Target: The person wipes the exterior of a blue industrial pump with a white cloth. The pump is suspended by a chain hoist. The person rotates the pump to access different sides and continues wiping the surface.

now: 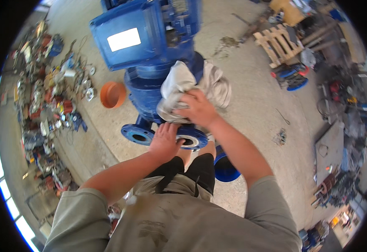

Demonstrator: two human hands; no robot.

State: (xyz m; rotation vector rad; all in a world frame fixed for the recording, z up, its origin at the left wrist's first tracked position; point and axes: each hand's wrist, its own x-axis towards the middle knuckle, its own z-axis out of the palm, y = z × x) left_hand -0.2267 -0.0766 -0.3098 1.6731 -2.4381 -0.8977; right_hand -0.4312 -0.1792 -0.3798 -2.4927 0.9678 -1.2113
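Note:
A large blue machine that looks like a motor-driven pump (143,90) stands upright in front of me, with a boxy blue housing (150,46) on its upper part. Two round pipe flanges (194,136) face me low on its near side. My left hand (165,140) lies with fingers stretched out on the top of the right flange. Higher up, my right hand (196,109) presses a crumpled whitish cloth (177,82) against the machine's rounded body. More of the cloth drapes over to the right. The folds hide part of my fingers and the surface beneath.
An orange bucket (113,95) sits on the concrete floor left of the machine, and a blue tub (226,168) is beside my right leg. Heaps of parts (45,101) line the left side. On the right are a wooden pallet (279,45), a cable coil (292,77) and a flat panel (329,149).

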